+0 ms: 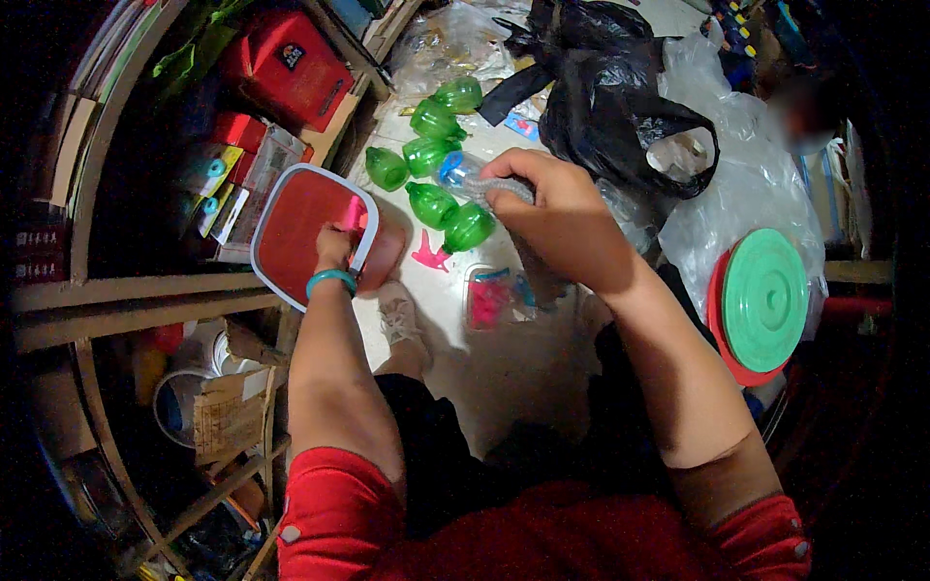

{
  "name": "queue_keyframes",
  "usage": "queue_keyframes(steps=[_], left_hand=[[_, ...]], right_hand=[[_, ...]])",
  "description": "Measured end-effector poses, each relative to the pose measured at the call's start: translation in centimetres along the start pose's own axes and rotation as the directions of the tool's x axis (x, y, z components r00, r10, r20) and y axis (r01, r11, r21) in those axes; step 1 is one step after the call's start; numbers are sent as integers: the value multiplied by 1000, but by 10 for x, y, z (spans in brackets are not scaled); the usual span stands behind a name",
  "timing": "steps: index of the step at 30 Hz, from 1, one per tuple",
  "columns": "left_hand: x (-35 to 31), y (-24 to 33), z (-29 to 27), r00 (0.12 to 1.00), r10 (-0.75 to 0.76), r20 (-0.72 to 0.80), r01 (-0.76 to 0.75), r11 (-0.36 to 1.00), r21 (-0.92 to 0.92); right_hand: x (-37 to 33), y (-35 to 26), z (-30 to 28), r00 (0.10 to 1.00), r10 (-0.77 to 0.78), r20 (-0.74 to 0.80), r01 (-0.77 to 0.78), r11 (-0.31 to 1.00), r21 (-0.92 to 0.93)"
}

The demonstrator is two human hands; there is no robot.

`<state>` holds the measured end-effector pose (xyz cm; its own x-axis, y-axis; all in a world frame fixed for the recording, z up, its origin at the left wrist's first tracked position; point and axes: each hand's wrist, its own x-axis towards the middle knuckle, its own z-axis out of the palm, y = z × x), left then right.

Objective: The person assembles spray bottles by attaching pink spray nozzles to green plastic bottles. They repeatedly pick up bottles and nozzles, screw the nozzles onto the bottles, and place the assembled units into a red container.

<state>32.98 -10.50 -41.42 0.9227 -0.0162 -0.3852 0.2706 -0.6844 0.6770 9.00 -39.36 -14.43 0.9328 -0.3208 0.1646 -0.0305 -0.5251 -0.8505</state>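
My left hand (pixel 335 249), with a teal bangle at the wrist, reaches into a red square bucket (pixel 281 218) with a pale grey rim. Its fingers are closed at a pink plastic piece (pixel 355 213), which looks like a spray trigger head. A clear ribbed plastic bottle (pixel 481 182) with a blue end lies in the grip of my right hand (pixel 542 189), held above the floor. Several green plastic bottles (pixel 432 205) lie just beyond and left of it. On the floor near the bucket rests a pink spray trigger head (pixel 429 254).
A clear pack with pink pieces (pixel 489 298) lies on the floor. Black plastic bags (pixel 610 87) and clear plastic sheeting (pixel 717 208) spread at the far right. A green round lid (pixel 765 300) stands at right. Wooden shelves (pixel 155 300) with boxes line the left.
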Motion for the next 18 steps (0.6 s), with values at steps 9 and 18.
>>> queue_keyframes(steps=[9,18], left_hand=[[-40,44,-22,972,-36,232,97,961,-257],[-122,181,-112,820,567,77,-572,806,155]], right_hand=[[1,-2,1,1000,26,12,-26,1000,3],[-4,12,1,999,-48,8,49,997,-56]])
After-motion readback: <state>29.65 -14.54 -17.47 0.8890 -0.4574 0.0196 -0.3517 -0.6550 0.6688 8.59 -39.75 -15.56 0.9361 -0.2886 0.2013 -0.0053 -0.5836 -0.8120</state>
